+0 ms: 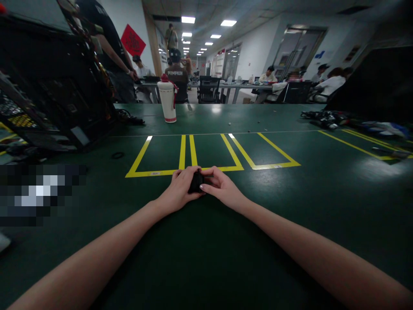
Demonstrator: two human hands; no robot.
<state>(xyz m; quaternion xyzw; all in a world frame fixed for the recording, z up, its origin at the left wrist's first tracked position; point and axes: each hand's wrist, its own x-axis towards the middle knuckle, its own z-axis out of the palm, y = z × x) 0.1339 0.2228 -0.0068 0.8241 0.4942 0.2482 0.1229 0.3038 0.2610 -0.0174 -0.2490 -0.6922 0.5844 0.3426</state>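
Observation:
A small black rounded object [196, 182] sits between my two hands at the middle of the view, low over the green table; its exact kind I cannot make out. My left hand [180, 186] curls around its left side, fingers over the top and thumb below. From the right, my right hand [221, 185] pinches its edge with thumb and fingertips. Fingers cover much of the object. Just beyond the hands run yellow tape outlines [161, 173] on the tabletop.
A white cup [167, 102] with a red top stands farther back. To the left are a black computer case [61, 90] and a black ring [118, 155]. Dark cables [325, 118] lie at the right. Several people sit or stand beyond the green table [206, 254].

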